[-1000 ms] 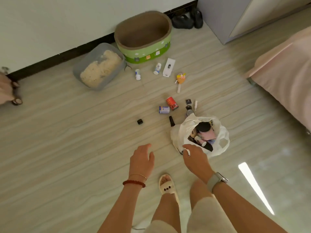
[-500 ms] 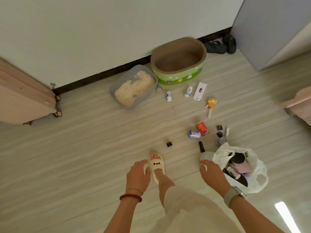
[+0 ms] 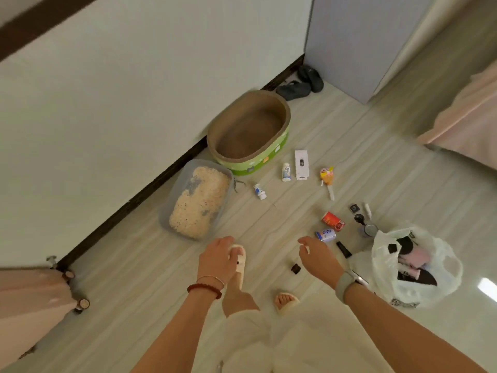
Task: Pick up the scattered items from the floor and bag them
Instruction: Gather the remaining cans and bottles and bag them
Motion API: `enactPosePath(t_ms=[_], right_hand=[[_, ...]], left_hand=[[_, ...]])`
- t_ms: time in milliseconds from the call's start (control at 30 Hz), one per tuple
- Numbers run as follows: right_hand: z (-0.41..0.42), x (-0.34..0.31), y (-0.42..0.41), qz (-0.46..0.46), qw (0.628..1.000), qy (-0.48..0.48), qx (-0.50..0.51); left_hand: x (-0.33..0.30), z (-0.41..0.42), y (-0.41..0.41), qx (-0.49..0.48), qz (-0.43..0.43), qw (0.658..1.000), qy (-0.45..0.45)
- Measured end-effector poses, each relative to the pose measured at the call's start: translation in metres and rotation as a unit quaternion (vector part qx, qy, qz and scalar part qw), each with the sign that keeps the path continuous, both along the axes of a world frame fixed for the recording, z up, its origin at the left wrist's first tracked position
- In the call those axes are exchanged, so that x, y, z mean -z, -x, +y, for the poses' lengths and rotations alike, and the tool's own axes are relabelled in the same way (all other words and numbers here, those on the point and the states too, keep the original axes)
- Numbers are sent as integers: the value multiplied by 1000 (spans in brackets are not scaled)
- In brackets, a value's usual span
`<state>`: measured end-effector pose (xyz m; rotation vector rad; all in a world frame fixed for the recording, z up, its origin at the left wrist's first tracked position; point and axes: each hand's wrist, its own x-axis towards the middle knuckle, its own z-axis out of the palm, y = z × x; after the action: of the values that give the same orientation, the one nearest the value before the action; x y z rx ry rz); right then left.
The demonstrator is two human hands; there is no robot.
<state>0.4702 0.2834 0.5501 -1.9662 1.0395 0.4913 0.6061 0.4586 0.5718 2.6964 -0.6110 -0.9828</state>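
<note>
Left hand [image 3: 215,258] loose and holding nothing, above a slipper. Right hand [image 3: 318,258] pinching something small and white [image 3: 307,249], near a black cube [image 3: 295,269] on the floor [image 3: 134,278]. White plastic bag [image 3: 441,265] lying open at right.

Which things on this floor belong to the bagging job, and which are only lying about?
Job:
white plastic bag
red can
blue-white can
two white bottles
white box
small black cube

Lying about:
litter tray
green oval basket
dark slippers

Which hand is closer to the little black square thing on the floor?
The right hand. It hangs just beside the little black square thing, to its right, while the left hand is farther off on its other side, over a slipper.
</note>
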Motion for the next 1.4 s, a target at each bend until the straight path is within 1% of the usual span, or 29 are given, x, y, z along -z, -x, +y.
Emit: enactPosePath(t_ms=[100, 200, 300, 400, 467, 533, 600, 700, 800, 1000, 1067, 1133, 1200, 1300, 1333, 1400], right_hand=[[1, 6, -19, 22, 994, 1, 105], [7, 6, -30, 35, 974, -3, 222], [15, 9, -31, 43, 947, -18, 317], [23, 26, -21, 48, 917, -26, 396], [25, 48, -10, 58, 898, -27, 435], [25, 77, 1, 65, 877, -35, 475], [22, 121, 13, 61, 862, -42, 501], [24, 199, 27, 74, 856, -61, 507], [26, 284, 39, 83, 863, -77, 492], [12, 467, 55, 96, 897, -20, 432], [12, 520, 57, 120, 911, -15, 394], [14, 568, 60, 142, 929, -15, 341], [17, 608, 62, 147, 944, -10, 296], [16, 647, 66, 103, 966, 18, 239], [12, 654, 67, 80, 968, 29, 237], [0, 656, 75, 32, 959, 55, 275]], left_hand=[[16, -37, -52, 133, 30, 991, -4], [23, -76, -89, 262, 33, 964, -12], [30, -118, -107, 349, 37, 936, -9], [49, -154, -105, 411, 62, 909, -18], [73, -177, -95, 445, 78, 892, -24], [105, -195, -82, 463, 91, 881, -34], [148, -214, -68, 470, 101, 876, -37], [221, -228, -46, 472, 112, 873, -53], [299, -232, -30, 466, 112, 875, -65], [480, -265, 9, 475, 102, 873, -38], [531, -281, 28, 468, 109, 876, -20], [576, -298, 50, 477, 126, 870, 14], [614, -316, 70, 482, 128, 866, 41], [659, -336, 90, 469, 105, 873, 88], [669, -340, 94, 466, 98, 875, 92], [681, -343, 101, 459, 91, 878, 99]])
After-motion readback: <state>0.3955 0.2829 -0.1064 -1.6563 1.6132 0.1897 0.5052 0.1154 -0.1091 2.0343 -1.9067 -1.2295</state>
